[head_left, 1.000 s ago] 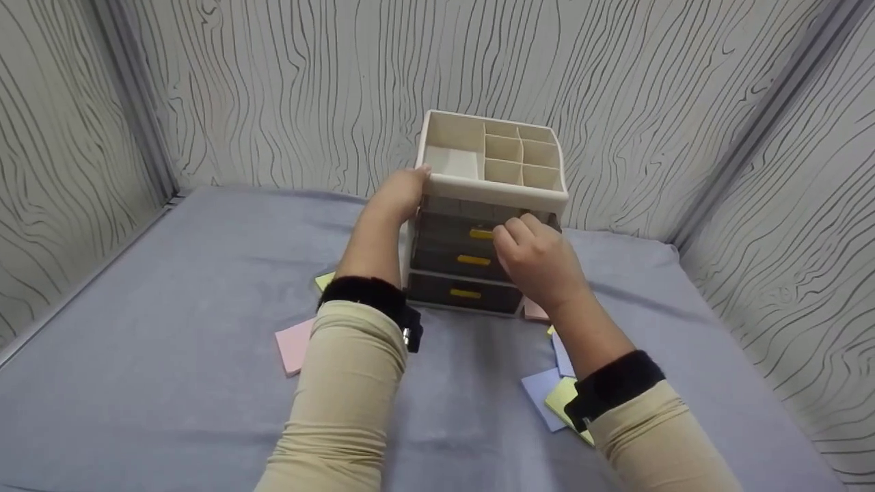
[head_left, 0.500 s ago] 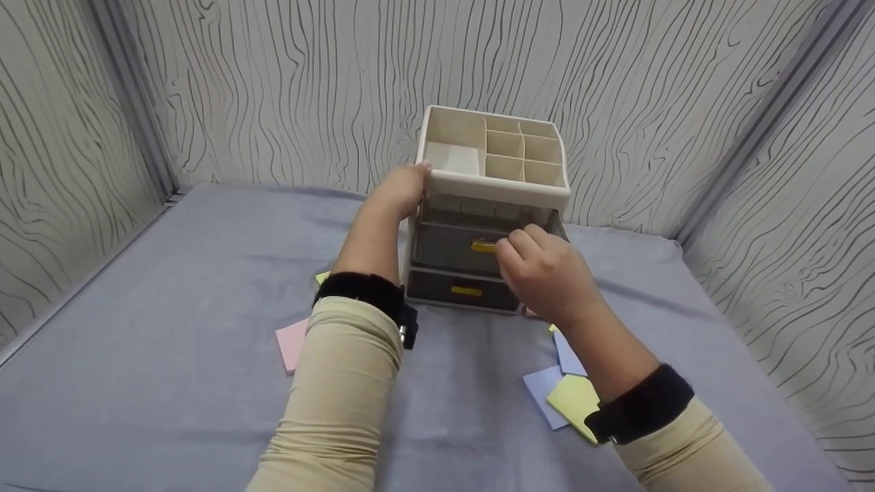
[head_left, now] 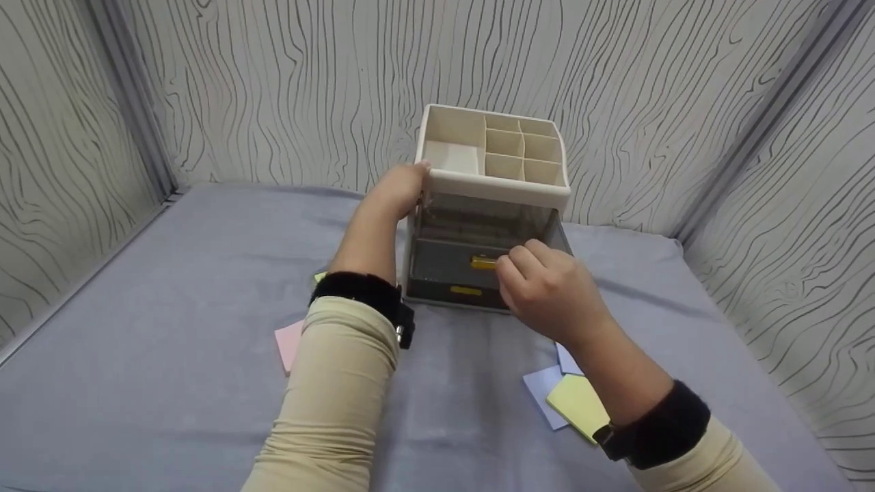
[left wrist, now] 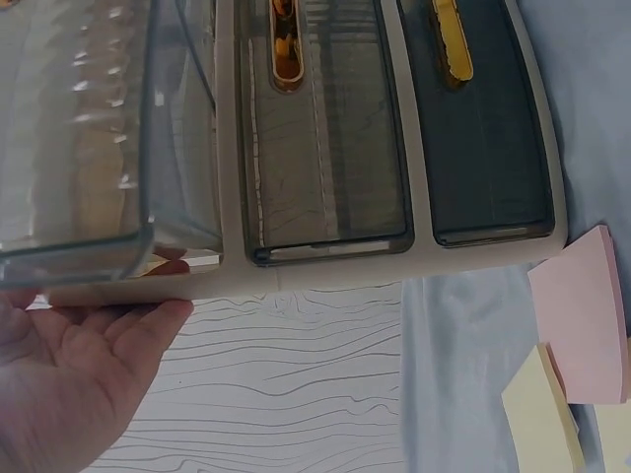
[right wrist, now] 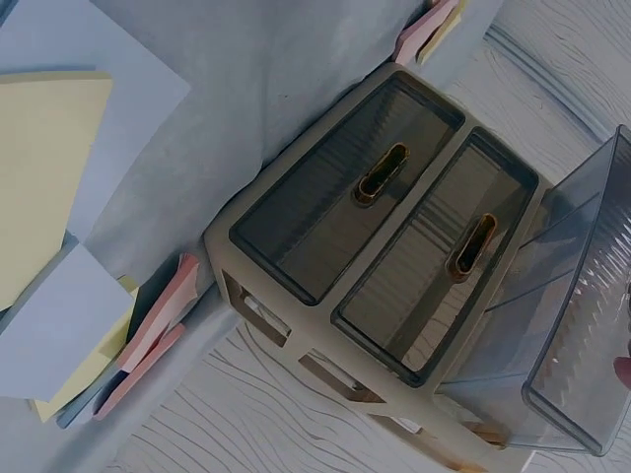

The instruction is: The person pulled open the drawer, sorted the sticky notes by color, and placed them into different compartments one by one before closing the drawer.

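Note:
A cream desktop drawer organizer (head_left: 495, 193) stands on the grey cloth, with an open compartment tray on top. Its smoky clear top drawer (head_left: 444, 256) is pulled well out, and no contents show inside. My left hand (head_left: 398, 193) grips the organizer's upper left side, thumb at the top rim; the left wrist view shows its fingers (left wrist: 148, 340) along the side edge. My right hand (head_left: 550, 290) pinches the top drawer's yellow handle (head_left: 482, 262), covering its right end. Two lower drawers, a middle drawer (right wrist: 434, 266) and a bottom drawer (right wrist: 340, 187), are closed.
Blue sticky notes (head_left: 543, 389) and a yellow pad (head_left: 577, 406) lie on the grey cloth (head_left: 451, 424), near my right forearm. A pink pad (head_left: 288, 345) lies beside my left sleeve. Wood-grain panels (head_left: 287, 89) enclose the back and sides.
My right hand has drawn the top drawer outward, toward me, opening it from nearly closed to far out. The left hand has stayed on the organizer's side.

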`<state>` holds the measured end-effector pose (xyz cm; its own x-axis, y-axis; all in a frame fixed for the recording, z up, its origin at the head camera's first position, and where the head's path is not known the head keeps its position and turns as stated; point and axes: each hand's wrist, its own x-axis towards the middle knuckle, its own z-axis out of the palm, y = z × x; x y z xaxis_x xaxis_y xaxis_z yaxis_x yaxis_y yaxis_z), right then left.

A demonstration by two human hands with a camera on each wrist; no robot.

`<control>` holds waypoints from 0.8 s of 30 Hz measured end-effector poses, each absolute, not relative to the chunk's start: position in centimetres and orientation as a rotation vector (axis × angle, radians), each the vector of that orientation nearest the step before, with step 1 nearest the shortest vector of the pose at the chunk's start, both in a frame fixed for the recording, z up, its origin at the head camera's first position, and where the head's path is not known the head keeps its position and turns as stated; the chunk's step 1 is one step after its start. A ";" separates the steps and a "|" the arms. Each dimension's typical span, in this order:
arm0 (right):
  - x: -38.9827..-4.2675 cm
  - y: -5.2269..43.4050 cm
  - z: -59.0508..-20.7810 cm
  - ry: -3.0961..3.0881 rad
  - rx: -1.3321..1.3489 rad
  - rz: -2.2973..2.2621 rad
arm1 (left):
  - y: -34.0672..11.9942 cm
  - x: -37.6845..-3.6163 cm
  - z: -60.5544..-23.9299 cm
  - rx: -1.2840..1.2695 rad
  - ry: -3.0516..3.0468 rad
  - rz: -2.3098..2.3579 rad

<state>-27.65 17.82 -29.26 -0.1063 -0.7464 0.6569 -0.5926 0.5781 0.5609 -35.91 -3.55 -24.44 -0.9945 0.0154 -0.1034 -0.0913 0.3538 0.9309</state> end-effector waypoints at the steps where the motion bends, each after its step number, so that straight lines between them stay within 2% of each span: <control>1: -27.5 17.8 -29.3 -1.792 1.102 -0.195 | -3.6 -35.8 -24.4 -0.077 2.517 1.722; 24: -26.4 18.6 -29.7 -1.735 1.169 -0.105 | -3.5 -35.6 -24.5 -0.072 2.510 1.747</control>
<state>-26.38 18.62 -29.69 -0.0328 -0.7367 0.6754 -0.6497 0.5293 0.5457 -35.61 -3.49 -24.54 -0.9955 0.0085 -0.0949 -0.0860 0.3479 0.9336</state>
